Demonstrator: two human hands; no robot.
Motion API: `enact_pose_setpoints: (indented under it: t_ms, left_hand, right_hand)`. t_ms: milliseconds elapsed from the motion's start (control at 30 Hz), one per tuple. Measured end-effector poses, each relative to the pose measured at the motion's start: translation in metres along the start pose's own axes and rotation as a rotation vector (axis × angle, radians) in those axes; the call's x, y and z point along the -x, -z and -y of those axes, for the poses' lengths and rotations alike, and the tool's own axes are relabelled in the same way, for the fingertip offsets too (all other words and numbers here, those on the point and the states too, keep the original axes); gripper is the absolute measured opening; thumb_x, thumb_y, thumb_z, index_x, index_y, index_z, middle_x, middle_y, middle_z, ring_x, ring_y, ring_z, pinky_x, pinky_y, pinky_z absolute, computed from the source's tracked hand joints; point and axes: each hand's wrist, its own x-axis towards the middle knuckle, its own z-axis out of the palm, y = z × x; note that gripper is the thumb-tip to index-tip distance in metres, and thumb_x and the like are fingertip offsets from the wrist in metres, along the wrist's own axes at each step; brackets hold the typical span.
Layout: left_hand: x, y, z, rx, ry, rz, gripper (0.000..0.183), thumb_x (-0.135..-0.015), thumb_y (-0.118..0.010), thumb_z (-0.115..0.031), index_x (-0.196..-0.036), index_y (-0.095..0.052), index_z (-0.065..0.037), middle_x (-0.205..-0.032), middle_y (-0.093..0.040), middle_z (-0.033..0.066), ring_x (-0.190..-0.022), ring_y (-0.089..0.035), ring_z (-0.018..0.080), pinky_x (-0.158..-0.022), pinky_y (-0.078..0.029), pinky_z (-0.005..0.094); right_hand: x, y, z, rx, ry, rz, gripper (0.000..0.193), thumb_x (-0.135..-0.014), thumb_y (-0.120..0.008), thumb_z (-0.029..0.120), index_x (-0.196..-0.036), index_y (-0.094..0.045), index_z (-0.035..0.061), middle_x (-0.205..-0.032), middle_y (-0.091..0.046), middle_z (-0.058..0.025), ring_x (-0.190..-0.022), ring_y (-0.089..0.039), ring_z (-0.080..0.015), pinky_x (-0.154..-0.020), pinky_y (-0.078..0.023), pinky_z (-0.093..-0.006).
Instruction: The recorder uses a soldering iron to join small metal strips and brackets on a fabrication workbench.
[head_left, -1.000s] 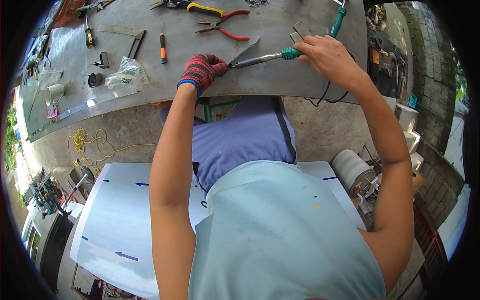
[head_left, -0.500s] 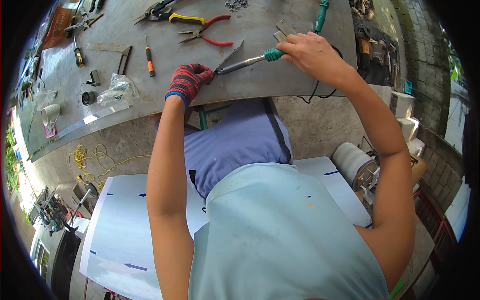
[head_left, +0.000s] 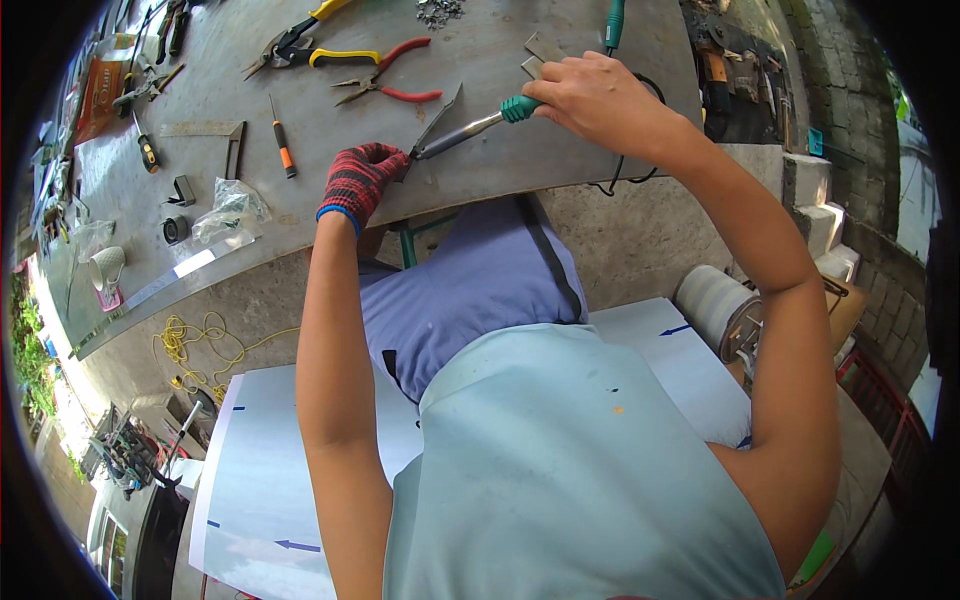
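My left hand [head_left: 362,182], in a red and black striped glove, pinches the near end of a thin, bent dark metal piece [head_left: 440,115] at the table's front edge. My bare right hand [head_left: 605,108] is wrapped round the handle of a soldering iron [head_left: 465,136] with a green collar and a long metal barrel. The iron slants down to the left, its tip at the metal piece beside my gloved fingertips; whether they touch I cannot tell. Just beyond my right hand lie small flat metal pieces [head_left: 541,50] and a green handle-shaped part [head_left: 614,28].
Red-handled pliers [head_left: 385,78], yellow-handled snips [head_left: 310,52], a screwdriver [head_left: 283,145] and a try square [head_left: 225,132] lie on the metal table [head_left: 330,215]. Left are a plastic bag [head_left: 230,212] and a white cup [head_left: 106,266]. A black cord [head_left: 622,172] hangs over the front edge.
The whole view has shifted slightly, moving the table and tools left in the picture. Both hands keep their holds, and the iron's tip stays by the metal piece.
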Motion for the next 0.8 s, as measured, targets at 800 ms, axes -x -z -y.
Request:
enact_pose_setpoints:
  t_ms: [800]
  left_hand:
    - [0.0018, 0.0016, -0.0069, -0.007, 0.046, 0.014, 0.027, -0.092, -0.080, -0.021, -0.111, -0.079, -0.002, -0.096, -0.080, 0.0056, -0.088, -0.069, 0.0118, -0.088, -0.052, 0.0297]
  right_hand:
    - [0.0016, -0.0055, -0.0001, 0.054, 0.036, -0.071, 0.023, -0.096, -0.072, 0.024, -0.116, -0.069, 0.0135, -0.093, -0.062, -0.0024, -0.092, -0.066, -0.0205, -0.084, -0.049, -0.0369]
